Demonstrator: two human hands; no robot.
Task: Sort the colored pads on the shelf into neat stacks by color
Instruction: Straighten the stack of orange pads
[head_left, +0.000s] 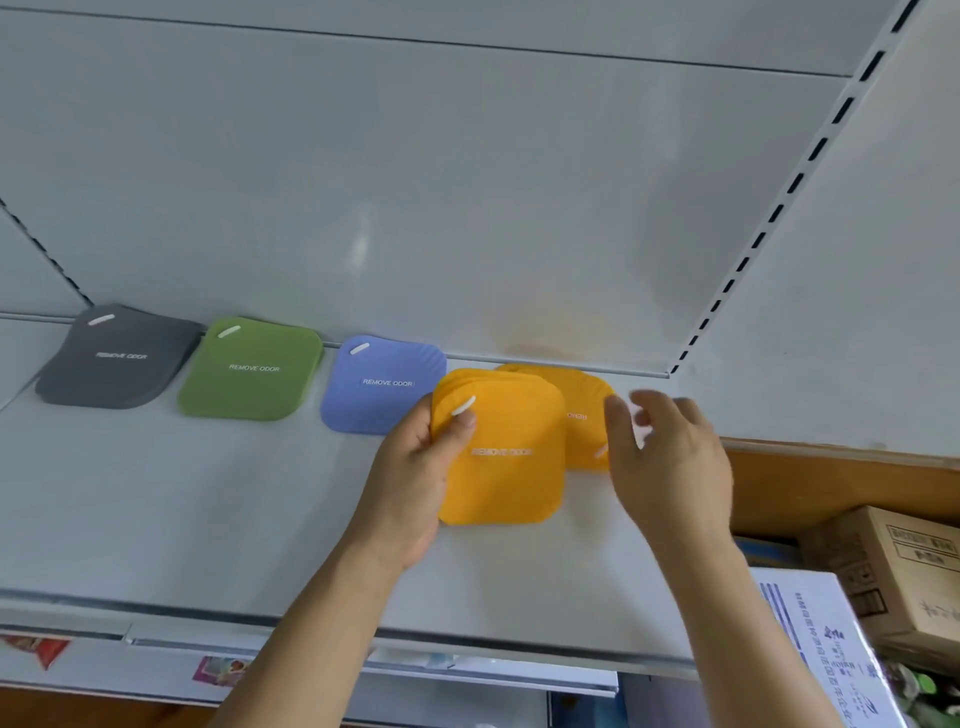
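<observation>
Along the back of the white shelf (208, 519) lie a grey pad stack (117, 358), a green pad stack (252, 369) and a blue pad stack (376, 384), each printed "REMOVE ODOR". My left hand (410, 483) grips a small stack of orange pads (501, 452) by its left edge, thumb on top near the white tab. Behind it another orange pad (582, 415) lies on the shelf, turned the other way. My right hand (670, 457) hovers at that pad's right edge, blurred, with fingers loosely spread and nothing in them.
The shelf's back panel (467, 182) rises behind the pads, with a slotted upright (769, 223) at the right. Cardboard boxes (904, 566) and a white printed box (826, 649) stand at lower right. The shelf's front lip (156, 608) runs along the bottom.
</observation>
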